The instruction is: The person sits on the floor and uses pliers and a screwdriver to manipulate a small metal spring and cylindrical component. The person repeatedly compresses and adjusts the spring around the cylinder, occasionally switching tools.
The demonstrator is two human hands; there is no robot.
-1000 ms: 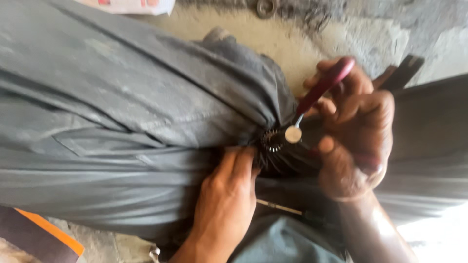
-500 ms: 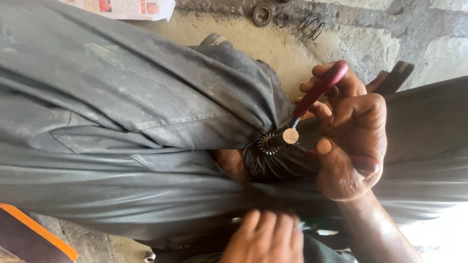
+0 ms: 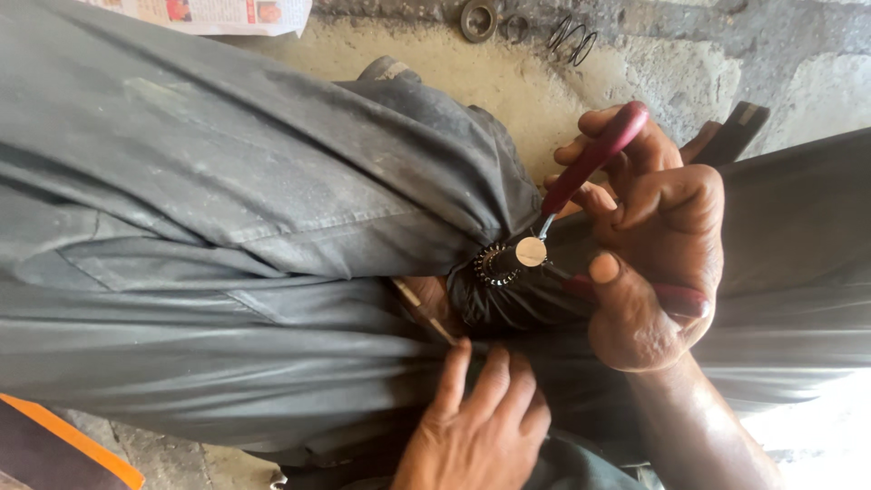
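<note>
right hand [image 3: 658,249] squeezes red pliers [image 3: 594,159] onto umbrella hub [image 3: 508,263]; left hand [image 3: 481,426] flat on cloth, fingers loose. hub work underway, not done.

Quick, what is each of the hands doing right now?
Left hand: open, fingers spread flat on the dark umbrella fabric, holding nothing.
Right hand: closed around the red-handled pliers, their tip at the umbrella's round metal hub.
</note>
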